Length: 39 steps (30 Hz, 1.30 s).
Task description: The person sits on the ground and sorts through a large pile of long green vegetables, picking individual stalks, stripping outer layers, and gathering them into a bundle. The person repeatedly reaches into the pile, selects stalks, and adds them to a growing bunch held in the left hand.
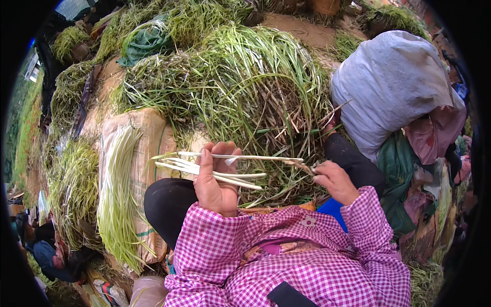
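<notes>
Several pale, leek-like stalks (238,156) lie across the palm of my left hand (216,184), with the thumb over them. My right hand (335,180), to the right, pinches brown dried matter (301,165) at the end of the top stalk. Before me, above both hands, spreads a heap of long green stalks (230,84) with brown withered parts. Left of my knee, a neat bundle of trimmed pale stalks (118,192) rests on a woven sack (153,134).
A full whitish sack (387,88) stands at the right, beside green cloth (395,188). More stalk heaps (73,188) lie at the left. Green netting (144,46) sits at the upper left. Another person (51,257), partly seen, is at the lower left.
</notes>
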Motion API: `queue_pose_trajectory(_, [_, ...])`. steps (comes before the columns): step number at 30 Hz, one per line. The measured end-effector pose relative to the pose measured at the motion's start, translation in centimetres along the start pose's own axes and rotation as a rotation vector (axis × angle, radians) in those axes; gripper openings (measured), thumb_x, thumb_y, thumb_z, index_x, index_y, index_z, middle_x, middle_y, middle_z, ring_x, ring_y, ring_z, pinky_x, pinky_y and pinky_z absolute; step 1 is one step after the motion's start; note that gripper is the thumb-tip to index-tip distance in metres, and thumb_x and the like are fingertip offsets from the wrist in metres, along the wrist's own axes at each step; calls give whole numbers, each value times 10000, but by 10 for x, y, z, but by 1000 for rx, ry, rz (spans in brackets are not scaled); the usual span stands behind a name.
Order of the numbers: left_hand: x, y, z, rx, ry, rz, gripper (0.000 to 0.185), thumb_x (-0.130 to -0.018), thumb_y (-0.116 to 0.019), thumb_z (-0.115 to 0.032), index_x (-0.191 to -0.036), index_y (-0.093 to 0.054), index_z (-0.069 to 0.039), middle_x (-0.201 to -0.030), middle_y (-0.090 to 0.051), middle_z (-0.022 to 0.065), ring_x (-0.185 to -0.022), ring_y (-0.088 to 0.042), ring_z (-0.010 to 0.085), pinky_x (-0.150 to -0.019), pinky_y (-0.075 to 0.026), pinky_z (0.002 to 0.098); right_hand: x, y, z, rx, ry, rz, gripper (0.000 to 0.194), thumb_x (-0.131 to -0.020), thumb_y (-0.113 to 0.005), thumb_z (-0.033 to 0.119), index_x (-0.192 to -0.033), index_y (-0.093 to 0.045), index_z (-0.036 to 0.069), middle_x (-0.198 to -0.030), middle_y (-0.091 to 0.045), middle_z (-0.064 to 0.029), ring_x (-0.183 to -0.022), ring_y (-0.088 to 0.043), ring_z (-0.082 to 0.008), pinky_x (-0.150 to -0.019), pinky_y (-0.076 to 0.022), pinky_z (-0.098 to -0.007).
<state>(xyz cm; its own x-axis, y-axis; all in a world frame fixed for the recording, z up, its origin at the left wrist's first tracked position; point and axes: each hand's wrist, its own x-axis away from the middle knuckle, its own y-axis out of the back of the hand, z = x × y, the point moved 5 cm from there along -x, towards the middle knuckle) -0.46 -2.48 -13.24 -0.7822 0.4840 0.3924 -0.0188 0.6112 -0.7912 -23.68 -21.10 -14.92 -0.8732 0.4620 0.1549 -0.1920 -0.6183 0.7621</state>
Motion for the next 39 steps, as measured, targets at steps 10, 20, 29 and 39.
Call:
queue_pose_trajectory(10, [19,-6,41,-410,191,201,184,-913,-567,-155,-1063,-566,-48,-1249,-541,137,-1119,-538,230,-892,-478,391,-56,-64,93,-1388,-122,-116,273,-886,-616,180,-1111,-578,31,-872,-638,-35,-769,-576,-78,-677,-458,-213])
queue_pose_trajectory(20, [9,-8,-17,-137,-14,66,189,-950,-502,-211,-1039,-503,-44,-846,-658,135,-916,-641,302,-800,-544,452,-26,10,-40,-965,-338,-396,95,-881,-563,110,-814,-600,52,-635,-564,22,-477,-481,-45,-428,-387,-189])
queue_pose_trajectory(29, [6,-3,-18,-11,23,-1,231,-980,-423,-260,-1103,-454,-67,-844,-650,110,-920,-634,315,-885,-504,499,-13,17,-23,310,-54,-109,291,-754,-661,117,-1035,-612,62,-902,-600,-88,-875,-571,-249,-770,-467,-374])
queue_pose_trajectory(39, [17,-9,24,-30,212,139,234,-969,-456,-251,-1098,-494,-60,-903,-641,104,-975,-618,293,-900,-509,456,-51,-74,108,-1286,91,170,772,-844,-649,334,-1411,-235,12,-1346,-397,-122,-1182,-458,-226,-1031,-350,-369])
